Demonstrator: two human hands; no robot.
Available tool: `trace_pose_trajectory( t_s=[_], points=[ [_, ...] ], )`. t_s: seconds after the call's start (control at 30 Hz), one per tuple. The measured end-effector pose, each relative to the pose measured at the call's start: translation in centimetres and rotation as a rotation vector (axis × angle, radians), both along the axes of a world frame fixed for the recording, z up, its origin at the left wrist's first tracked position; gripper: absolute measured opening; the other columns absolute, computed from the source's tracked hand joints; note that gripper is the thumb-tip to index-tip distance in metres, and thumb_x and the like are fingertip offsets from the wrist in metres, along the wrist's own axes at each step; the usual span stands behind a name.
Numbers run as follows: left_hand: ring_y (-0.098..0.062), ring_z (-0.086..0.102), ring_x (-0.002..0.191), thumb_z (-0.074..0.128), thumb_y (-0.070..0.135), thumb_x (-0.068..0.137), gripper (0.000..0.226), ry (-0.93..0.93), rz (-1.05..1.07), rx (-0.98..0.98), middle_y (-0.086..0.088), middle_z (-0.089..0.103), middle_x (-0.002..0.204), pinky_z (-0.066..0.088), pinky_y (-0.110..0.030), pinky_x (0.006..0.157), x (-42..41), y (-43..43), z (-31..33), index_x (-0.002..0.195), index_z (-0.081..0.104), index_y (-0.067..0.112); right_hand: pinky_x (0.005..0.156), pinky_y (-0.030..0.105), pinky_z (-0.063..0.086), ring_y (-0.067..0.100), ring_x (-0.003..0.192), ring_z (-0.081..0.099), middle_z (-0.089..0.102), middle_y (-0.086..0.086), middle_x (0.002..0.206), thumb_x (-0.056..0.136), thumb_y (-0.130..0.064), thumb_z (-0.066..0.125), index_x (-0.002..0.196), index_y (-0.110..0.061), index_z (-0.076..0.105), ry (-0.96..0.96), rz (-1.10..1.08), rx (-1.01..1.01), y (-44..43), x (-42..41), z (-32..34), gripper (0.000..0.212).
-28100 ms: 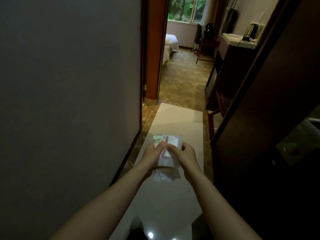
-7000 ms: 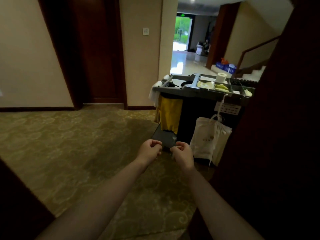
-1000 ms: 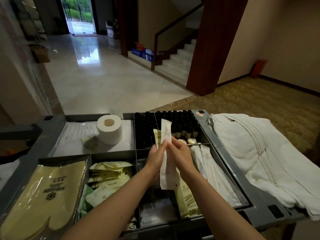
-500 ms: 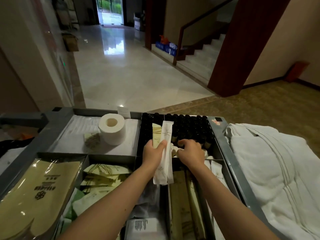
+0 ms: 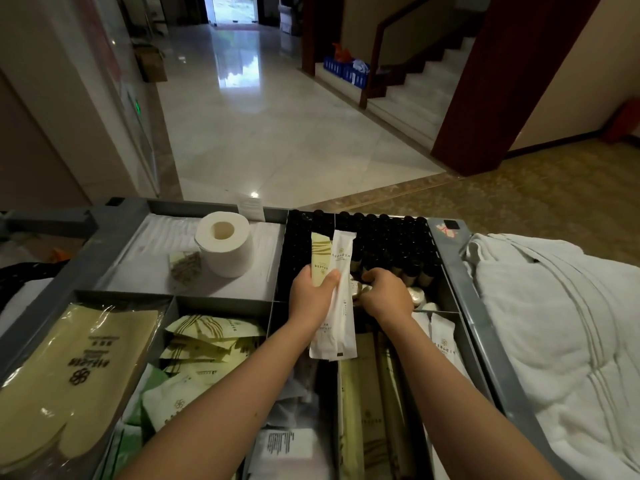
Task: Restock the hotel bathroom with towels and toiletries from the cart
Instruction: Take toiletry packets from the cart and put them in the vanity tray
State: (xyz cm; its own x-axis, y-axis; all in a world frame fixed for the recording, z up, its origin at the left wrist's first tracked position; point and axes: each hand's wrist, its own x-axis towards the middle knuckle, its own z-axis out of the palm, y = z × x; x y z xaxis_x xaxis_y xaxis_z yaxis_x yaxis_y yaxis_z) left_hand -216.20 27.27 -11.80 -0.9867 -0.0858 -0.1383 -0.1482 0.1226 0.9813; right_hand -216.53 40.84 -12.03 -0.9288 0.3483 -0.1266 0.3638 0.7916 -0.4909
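Sachets (image 5: pixel 341 251) upright in left grip (image 5: pixel 310 296)

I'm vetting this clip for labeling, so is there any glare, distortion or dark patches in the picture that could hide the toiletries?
Head view: doorway daylight glares on the floor, beyond the cart; head view: the wide lens bows its rim and tilts the pillar; head view: the black bottles merge into one dark mass, while the sachets in the left hand read clearly.
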Motion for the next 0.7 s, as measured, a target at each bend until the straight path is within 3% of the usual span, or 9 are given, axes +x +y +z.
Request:
trace_pose_trajectory(
  t_s=[0.13,0.27,0.5,0.6,0.7],
  points=[
    [-0.009,0.059,0.092,0.060,0.027,0.094,0.023,-0.001,-0.008,-0.003,0.006,0.063,0.103,0.044,-0.017,0.067,0.1,-0.2,0.2,0.115,0.060,0.016,0.065,0.032,0.049,0.023,0.097,0.064,0.068,-0.001,0.106,0.079,-0.016,0.069,0.117,-0.024,0.063,-0.026,0.004,0.008,0.0,-0.3,0.0,0.039],
    [-0.012,0.059,0.094,0.059,0.027,0.095,0.025,-0.009,-0.013,-0.001,0.004,0.062,0.104,0.045,-0.022,0.072,0.1,-0.4,0.4,0.116,0.059,0.014,0.065,0.034,0.055,0.020,0.083,0.063,0.068,-0.002,0.092,0.075,-0.018,0.073,0.097,-0.021,0.064,0.036,-0.012,0.015,-0.2,0.1,0.4,0.024],
    [-0.015,0.060,0.098,0.060,0.027,0.095,0.029,-0.018,0.025,0.043,0.001,0.062,0.108,0.046,-0.021,0.069,0.2,-0.5,0.4,0.119,0.057,0.013,0.071,0.033,0.054,0.015,0.092,0.065,0.069,-0.005,0.104,0.081,-0.032,0.070,0.116,-0.023,0.064,0.253,0.124,-0.122,-1.1,1.0,0.5,0.036],
    [-0.015,0.060,0.099,0.060,0.027,0.095,0.031,-0.034,0.030,0.069,0.000,0.062,0.109,0.048,-0.024,0.073,0.2,-0.7,0.4,0.122,0.056,0.012,0.063,0.034,0.053,0.014,0.081,0.063,0.069,-0.004,0.095,0.084,-0.036,0.067,0.105,-0.023,0.062,0.196,0.179,-0.084,-1.4,0.3,0.1,0.026],
    [-0.015,0.061,0.098,0.061,0.027,0.094,0.030,-0.031,0.038,0.066,0.001,0.063,0.107,0.047,-0.021,0.070,0.2,-0.7,0.4,0.120,0.057,0.012,0.053,0.028,0.043,0.014,0.079,0.061,0.064,-0.008,0.090,0.085,-0.038,0.066,0.102,-0.025,0.056,0.117,0.179,-0.095,-1.2,-0.3,0.1,0.024]
  ],
)
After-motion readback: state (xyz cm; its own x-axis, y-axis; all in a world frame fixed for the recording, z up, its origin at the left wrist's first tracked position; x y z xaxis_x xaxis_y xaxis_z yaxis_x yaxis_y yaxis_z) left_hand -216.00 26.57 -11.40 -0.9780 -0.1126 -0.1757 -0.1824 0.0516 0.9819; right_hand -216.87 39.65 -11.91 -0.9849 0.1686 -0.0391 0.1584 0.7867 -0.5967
